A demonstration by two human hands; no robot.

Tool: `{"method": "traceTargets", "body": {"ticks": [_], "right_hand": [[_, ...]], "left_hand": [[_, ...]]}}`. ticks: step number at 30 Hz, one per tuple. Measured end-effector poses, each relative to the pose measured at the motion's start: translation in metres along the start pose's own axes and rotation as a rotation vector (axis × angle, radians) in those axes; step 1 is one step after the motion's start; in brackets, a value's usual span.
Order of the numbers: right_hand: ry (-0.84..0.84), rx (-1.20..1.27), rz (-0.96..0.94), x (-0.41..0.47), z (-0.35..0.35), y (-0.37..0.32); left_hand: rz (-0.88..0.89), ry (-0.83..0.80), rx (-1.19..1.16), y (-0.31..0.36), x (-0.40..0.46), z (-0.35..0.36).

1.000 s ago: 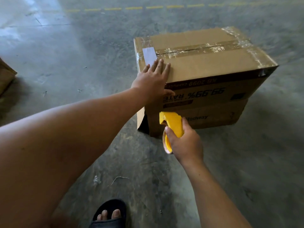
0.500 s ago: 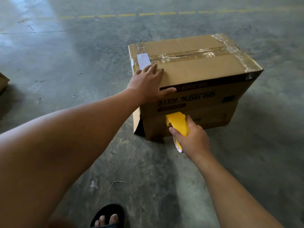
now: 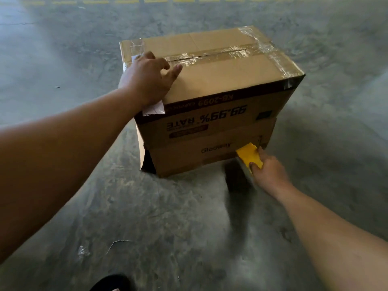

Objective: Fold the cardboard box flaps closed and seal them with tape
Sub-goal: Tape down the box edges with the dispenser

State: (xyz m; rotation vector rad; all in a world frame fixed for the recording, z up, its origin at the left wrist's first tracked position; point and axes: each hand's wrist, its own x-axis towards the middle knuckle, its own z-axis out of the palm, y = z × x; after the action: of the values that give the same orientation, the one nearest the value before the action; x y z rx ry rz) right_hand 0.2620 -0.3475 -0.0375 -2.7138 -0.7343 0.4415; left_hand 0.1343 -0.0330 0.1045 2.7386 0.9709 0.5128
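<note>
- The place is a bare concrete floor point(image 3: 84, 196) with a broken yellow line point(image 3: 168, 0) painted far behind; there is no desk, and the work is done on the floor itself.
- The cardboard box point(image 3: 220, 80) stands on this floor in the middle, upside down by its print, with its top flaps closed and clear tape point(image 3: 210, 56) along the middle seam and over both ends.
- A second ago the yellow tape dispenser point(image 3: 249, 157) was low against the near side of the box, towards its left. Now it is near the lower right corner of that side, so I judge a strip is being drawn along the lower seam there.
- The right hand point(image 3: 269, 173) has its grip closed around the dispenser.
- The left hand point(image 3: 147, 78) has moved further onto the top left corner. It lies there with loose fingers, pressing the box steady and holding nothing.
- A torn white label point(image 3: 154, 109) shows under this hand at the edge.
- At the lower left corner a side flap point(image 3: 140, 150) stands open with a dark gap; it probably needs folding and tape.
- A dark sandal point(image 3: 111, 283) is at the bottom edge, well apart from the box.
</note>
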Motion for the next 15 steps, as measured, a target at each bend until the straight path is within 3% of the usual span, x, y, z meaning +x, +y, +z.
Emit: {"method": "traceTargets", "body": {"ticks": [10,15], "right_hand": [[0.007,-0.176,0.077,0.048,0.032,0.069],[0.026,-0.196,0.151,0.061,0.035,0.09]], "left_hand": [[0.017,-0.256,0.169,-0.004,0.006,0.015],[0.025,-0.274,0.197,-0.011,0.011,0.021]]}}
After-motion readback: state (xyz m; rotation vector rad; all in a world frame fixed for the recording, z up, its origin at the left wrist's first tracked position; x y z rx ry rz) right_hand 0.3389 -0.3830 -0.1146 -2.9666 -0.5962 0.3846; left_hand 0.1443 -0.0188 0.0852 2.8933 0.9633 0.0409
